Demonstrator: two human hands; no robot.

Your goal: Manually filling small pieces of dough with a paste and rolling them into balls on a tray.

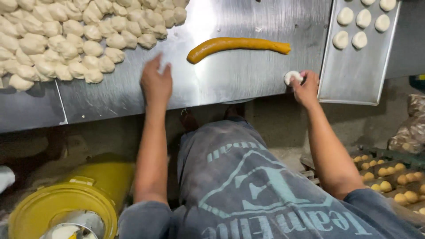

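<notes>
Head view, looking down over a grey printed shirt (248, 186) to a steel worktop (230, 75). Left hand (156, 82) flat and open on the bare metal, fingers spread, gripping nothing, just right of a big heap of pale dough pieces (75, 35) filling the far left. Right hand (305, 86) at the near edge of the worktop, fingers curled around a small white dough ball (293, 77), pressing it against the metal just beside the left rim of a metal baking tray (354, 75). On the tray's far end, several rounded dough balls (359, 22) in rows, apart from each other. Between the hands and farther away, a long orange-yellow roll of filling (234, 45), curved, lying alone on the worktop. Down on the floor at the near left, a yellow bucket (66, 208); at the near right, a crate of small golden balls (392, 177)
</notes>
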